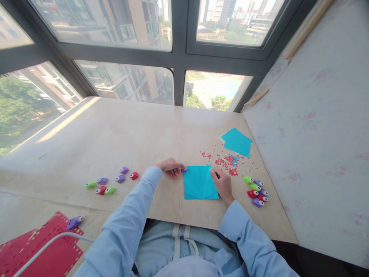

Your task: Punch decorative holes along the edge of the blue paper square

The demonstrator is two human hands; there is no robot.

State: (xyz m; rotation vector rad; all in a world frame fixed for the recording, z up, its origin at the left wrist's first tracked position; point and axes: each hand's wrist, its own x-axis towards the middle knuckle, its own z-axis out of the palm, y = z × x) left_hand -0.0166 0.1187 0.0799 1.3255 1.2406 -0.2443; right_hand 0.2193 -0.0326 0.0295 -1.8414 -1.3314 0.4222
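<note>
A blue paper square with fold creases lies flat on the wooden table in front of me. My left hand is closed around a small purple paper punch at the sheet's upper left corner. My right hand rests on the sheet's right edge, fingers pressing it down. Red and blue paper bits are scattered just beyond the sheet.
Several small punches in green, purple and red lie left, and another group of punches lies right of my right hand. More blue paper lies at the far right. A punched red sheet with a purple punch sits lower left.
</note>
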